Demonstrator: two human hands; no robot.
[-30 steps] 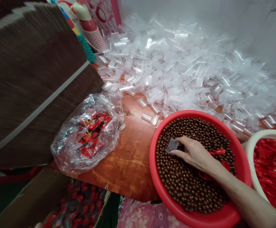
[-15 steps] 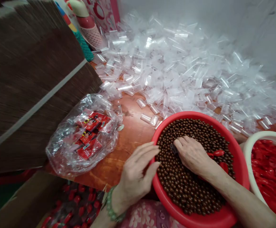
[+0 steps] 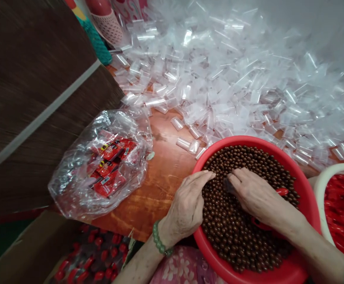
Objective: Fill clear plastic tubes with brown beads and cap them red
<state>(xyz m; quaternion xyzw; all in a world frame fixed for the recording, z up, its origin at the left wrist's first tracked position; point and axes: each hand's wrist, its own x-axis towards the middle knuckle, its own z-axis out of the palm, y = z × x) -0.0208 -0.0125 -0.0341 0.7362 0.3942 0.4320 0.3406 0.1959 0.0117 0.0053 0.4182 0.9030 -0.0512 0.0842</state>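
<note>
A red basin point(image 3: 200, 246) is filled with small glossy brown balls point(image 3: 228, 236). My right hand point(image 3: 250, 193) is in the basin, fingers closed on a small clear plastic sleeve point(image 3: 228, 185) whose end dips among the balls. That sleeve is mostly hidden by the fingers. Red plastic pieces point(image 3: 282, 191) lie on the balls, partly under my right wrist. At the basin's left rim is my left hand point(image 3: 188, 203), its fingers stretched out over the edge and tips close to the balls; it holds nothing that I can see. A green bead bracelet point(image 3: 160, 240) circles the left wrist.
Clear plastic sleeves point(image 3: 207, 79) are heaped across the back of the wooden table point(image 3: 166, 157). A clear bag point(image 3: 71, 189) with red packets lies left, beside a strapped brown stack point(image 3: 35, 79). A white tub point(image 3: 320, 193) of red pieces stands right. Below left, a box point(image 3: 32, 252) holds red-capped items.
My left hand has moved up and right, its fingertips now past the basin rim over the balls. The right hand, still with the sleeve, has shifted slightly. The view has tilted a little.
</note>
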